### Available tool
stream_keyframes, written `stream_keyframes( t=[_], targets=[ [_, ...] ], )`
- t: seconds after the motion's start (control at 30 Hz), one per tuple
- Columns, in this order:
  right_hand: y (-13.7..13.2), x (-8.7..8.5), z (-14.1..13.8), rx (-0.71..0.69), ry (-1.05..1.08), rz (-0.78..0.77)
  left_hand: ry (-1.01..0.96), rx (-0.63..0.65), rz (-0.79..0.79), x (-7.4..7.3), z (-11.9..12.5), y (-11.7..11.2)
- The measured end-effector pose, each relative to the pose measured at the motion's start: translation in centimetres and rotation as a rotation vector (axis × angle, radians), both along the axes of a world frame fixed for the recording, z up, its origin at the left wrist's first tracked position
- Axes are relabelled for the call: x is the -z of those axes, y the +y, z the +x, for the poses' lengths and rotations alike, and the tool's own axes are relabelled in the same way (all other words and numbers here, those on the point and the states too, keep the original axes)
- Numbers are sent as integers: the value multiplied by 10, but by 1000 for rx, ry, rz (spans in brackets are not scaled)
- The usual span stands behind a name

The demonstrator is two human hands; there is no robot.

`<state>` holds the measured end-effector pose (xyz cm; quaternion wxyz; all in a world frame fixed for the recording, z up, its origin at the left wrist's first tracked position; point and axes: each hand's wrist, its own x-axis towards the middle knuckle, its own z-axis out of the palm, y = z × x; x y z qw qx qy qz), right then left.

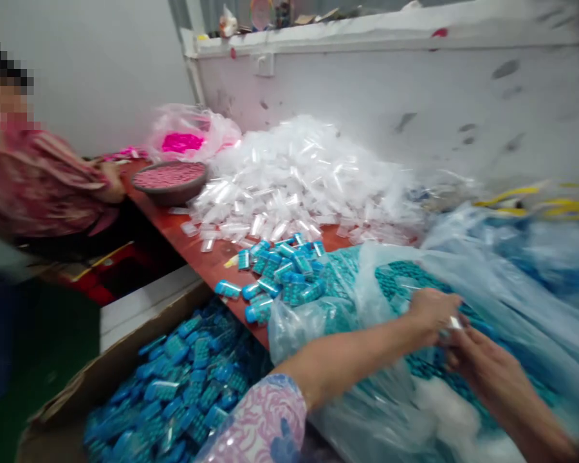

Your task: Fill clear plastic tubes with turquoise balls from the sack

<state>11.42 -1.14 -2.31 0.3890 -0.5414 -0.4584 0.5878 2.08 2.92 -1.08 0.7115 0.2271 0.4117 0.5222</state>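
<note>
Over a clear plastic bag [361, 379] of small teal pieces [405, 276], my left hand [429, 312] and my right hand [480, 354] meet with closed fingers. Between their fingertips is a small clear plastic case [452, 326], blurred and partly covered, so its contents cannot be made out. Left of the bag, a heap of filled blue-and-teal cases [289, 270] lies on the red-brown table [174, 228]. Behind it rises a large pile of clear plastic cases [309, 180].
A cardboard box [67, 399] full of blue-and-teal cases stands at the lower left. A bowl [168, 193] of pink pieces and a bag with bright pink things [183, 141] sit at the far left. Another person [43, 186] is beside the table. More plastic bags [560, 251] lie right.
</note>
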Motion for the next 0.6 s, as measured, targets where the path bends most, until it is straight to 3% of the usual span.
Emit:
stream_keyframes(
  t=[0.13, 0.3, 0.37, 0.47, 0.53, 0.6],
  targets=[
    [-20, -10, -13, 57, 115, -55, 154, 23, 31, -15, -21, 3],
    [-31, -6, -3, 10, 216, -24, 348, 61, 186, -24, -48, 22],
    [-29, -5, 7, 27, 209, -2, 451, 22, 232, -25, -51, 21],
    [-20, -4, 23, 83, 182, 11, 716, -109, 448, -22, -47, 6],
    [-15, -5, 29, 116, 211, 11, 886, -14, 541, -16, -40, -8],
    [-12, -7, 31, 111, 267, 20, 906, 230, 489, -10, -30, -19]
  ],
)
